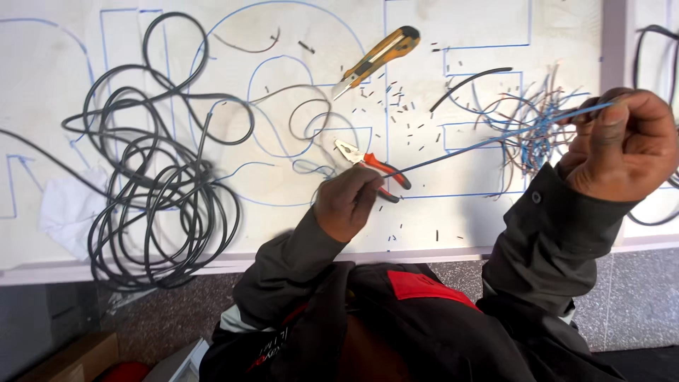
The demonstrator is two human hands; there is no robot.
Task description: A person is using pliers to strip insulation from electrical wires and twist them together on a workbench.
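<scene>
Lying on white board [453, 233]: cable coil [159, 184], knife [378, 60], pliers [371, 166].

A black cable loop [654, 42] is running off the picture's right edge near the surface's far right corner. The pliers' handles [390, 178] are disappearing behind the left hand [346, 201]. Tiny dark scraps [403, 106] are staying too small to identify.

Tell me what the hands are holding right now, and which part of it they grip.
Both hold one thin blue wire stretched between them: the left hand pinches its lower end, the right hand its upper end.
</scene>
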